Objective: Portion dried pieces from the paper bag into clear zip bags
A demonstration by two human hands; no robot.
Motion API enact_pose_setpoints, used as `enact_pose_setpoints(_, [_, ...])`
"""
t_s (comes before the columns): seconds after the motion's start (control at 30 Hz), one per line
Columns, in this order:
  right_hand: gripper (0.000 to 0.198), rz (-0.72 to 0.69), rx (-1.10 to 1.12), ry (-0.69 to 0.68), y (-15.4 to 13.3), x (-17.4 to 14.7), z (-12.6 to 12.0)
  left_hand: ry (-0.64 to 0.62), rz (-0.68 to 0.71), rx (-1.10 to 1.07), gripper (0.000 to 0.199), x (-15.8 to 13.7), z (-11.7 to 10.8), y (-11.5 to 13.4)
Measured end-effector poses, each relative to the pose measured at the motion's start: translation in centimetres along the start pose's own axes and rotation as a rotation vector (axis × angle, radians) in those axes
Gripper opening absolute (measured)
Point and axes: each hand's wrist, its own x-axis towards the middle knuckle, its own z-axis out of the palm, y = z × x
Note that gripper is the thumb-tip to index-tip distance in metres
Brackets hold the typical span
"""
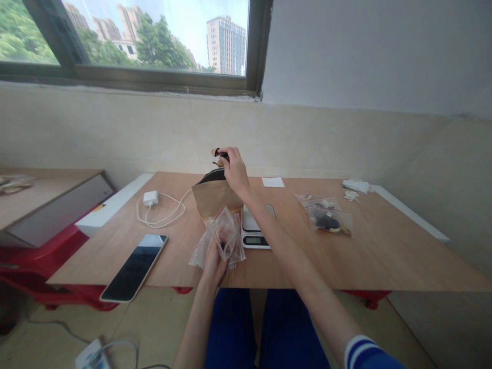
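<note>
My right hand is raised over a brown paper bag, its fingers closed on a small dark piece with tan parts; its exact kind is unclear. The paper bag's dark mouth gapes beneath that hand. Nearer to me, my left hand grips a clear zip bag, which stands open with a small dark spot inside. More clear plastic lies around and under the left hand. Just right of the bags sits a white kitchen scale with a grey display, partly covered by my right forearm.
A phone lies at the table's front left edge, below a white charger with a looped cable. Filled clear bags lie to the right. White paper lies at the back, and crumpled white plastic at the far right.
</note>
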Motion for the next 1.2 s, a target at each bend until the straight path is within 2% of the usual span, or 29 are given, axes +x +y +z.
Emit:
enact_pose_setpoints(0.23, [0.016, -0.069, 0.085, -0.096, 0.6, -1.0, -0.4, -0.014, -0.001, 0.011, 0.013, 0.2, -0.2, -0.1])
enact_pose_setpoints(0.43, [0.015, -0.038, 0.139, 0.039, -0.1, -1.8, -0.9, -0.027, 0.004, 0.019, 0.012, 0.4, -0.5, -0.3])
enact_pose_setpoints(0.53, [0.016, -0.050, 0.149, 0.046, -0.7, -2.3, -0.8, -0.057, 0.005, 0.022, 0.013, 0.4, -0.6, -0.3])
enact_pose_setpoints(0.7, [0.017, -0.125, 0.159, -0.116, -0.6, -2.8, -0.3, -0.061, 0.012, 0.019, 0.013, 0.4, -0.5, -0.3])
enact_pose_setpoints(0.8, [0.021, -0.144, 0.157, -0.157, -0.4, -2.9, -0.4, -0.055, 0.007, 0.020, 0.013, 0.4, -0.4, -0.3])
enact_pose_setpoints(1.03, [0.026, -0.096, 0.026, -0.255, -1.0, -2.4, -0.9, -0.010, 0.003, 0.057, 0.017, 0.5, -0.7, -0.3])
enact_pose_setpoints(1.2, [0.031, -0.078, -0.002, -0.330, -1.2, -2.5, -0.8, -0.027, 0.006, 0.043, 0.014, 0.5, -0.8, -0.4])
